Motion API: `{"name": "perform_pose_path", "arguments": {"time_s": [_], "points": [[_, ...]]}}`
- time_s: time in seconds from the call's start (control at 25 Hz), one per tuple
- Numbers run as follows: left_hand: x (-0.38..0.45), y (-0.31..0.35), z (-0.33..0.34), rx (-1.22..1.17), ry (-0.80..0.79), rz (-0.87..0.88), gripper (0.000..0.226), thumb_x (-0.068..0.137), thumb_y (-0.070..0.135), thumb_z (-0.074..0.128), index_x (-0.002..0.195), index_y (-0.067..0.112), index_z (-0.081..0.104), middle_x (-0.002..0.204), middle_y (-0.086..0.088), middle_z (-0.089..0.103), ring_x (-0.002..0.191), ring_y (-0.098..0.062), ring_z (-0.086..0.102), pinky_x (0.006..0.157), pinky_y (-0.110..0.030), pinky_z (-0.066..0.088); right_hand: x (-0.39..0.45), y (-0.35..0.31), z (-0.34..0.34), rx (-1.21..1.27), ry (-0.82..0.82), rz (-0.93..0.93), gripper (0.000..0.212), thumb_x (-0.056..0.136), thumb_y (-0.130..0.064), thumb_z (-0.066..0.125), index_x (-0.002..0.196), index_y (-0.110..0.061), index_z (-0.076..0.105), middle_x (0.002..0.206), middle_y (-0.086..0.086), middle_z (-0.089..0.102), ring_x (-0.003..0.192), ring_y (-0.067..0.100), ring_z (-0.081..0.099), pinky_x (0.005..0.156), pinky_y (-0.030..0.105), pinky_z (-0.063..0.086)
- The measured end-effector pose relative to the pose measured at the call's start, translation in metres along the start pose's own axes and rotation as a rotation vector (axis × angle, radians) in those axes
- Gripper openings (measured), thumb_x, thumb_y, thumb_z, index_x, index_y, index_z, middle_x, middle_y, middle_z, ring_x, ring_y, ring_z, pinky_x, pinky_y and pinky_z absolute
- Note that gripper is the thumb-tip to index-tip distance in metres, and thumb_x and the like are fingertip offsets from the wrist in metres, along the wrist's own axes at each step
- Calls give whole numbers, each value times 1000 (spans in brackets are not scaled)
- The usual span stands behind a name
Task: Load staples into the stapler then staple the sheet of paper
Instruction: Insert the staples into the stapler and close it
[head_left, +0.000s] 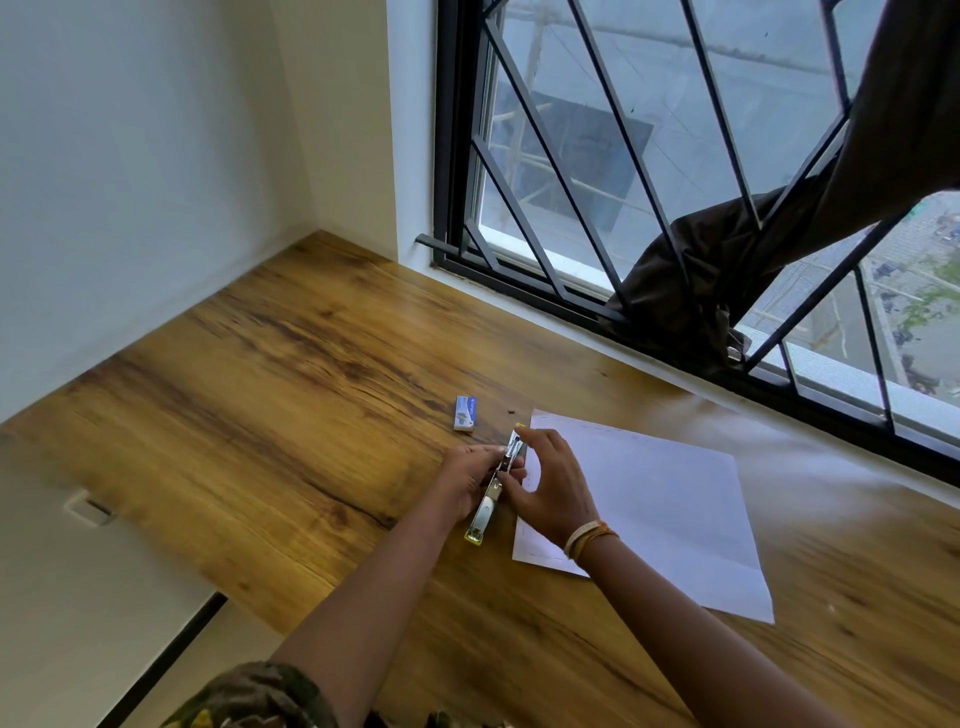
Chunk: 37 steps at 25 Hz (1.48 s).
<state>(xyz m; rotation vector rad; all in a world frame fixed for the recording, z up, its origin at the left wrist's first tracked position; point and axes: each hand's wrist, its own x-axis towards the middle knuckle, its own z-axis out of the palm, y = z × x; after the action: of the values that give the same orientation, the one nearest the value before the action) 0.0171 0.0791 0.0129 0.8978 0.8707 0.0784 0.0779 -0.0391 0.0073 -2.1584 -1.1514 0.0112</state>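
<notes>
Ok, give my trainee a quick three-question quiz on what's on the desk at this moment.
1. True or false: the stapler lies opened out flat, held between both hands.
2. Where is the staple box? A) on the sheet of paper B) on the wooden desk beyond the left hand C) on the window sill
3. Which wrist wears bands?

Key: 1 true. 2 B. 3 the right hand, which reaches over the sheet of paper.
</notes>
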Motion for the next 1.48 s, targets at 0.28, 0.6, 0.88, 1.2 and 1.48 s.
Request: {"name": "perform_pose_path", "arguments": {"time_s": [0.28,0.6,0.88,1.2,1.48], "points": [[2,-1,-1,40,39,46,23,90,2,59,109,-12,64,81,-19,67,63,-22,63,44,-24,53,8,-7,6,255,131,247,32,75,-13,77,102,-14,59,85,2,65,78,14,62,73,30,55],[5,-5,-4,15,13,49,13,89,0,61,98,-9,64,79,-20,67,67,-26,66,55,-31,59,10,-2,9,223,157,391,24,76,-12,76,86,-15,55,64,-10,55,59,4,54,57,21,47],[8,-5,-3,-18,6,32,19,91,0,58,105,-12,62,80,-21,67,58,-21,67,56,-30,59,0,2,7,168,68,232,15,84,-10,65,94,-18,55,80,-1,60,68,9,57,62,22,49],[6,-5,1,-56,39,37,25,91,1,59,111,-13,63,80,-20,67,54,-21,63,44,-26,54,-33,-11,8,-246,-35,-296,25,78,-20,70,103,-20,65,103,10,60,82,23,59,65,29,52],[4,-2,-3,-112,28,35,26,91,-6,54,116,-13,60,70,-17,69,46,-16,66,41,-23,53,-34,-14,8,0,101,-221,29,80,-9,70,107,-20,71,105,8,65,93,22,60,74,28,52]]}}
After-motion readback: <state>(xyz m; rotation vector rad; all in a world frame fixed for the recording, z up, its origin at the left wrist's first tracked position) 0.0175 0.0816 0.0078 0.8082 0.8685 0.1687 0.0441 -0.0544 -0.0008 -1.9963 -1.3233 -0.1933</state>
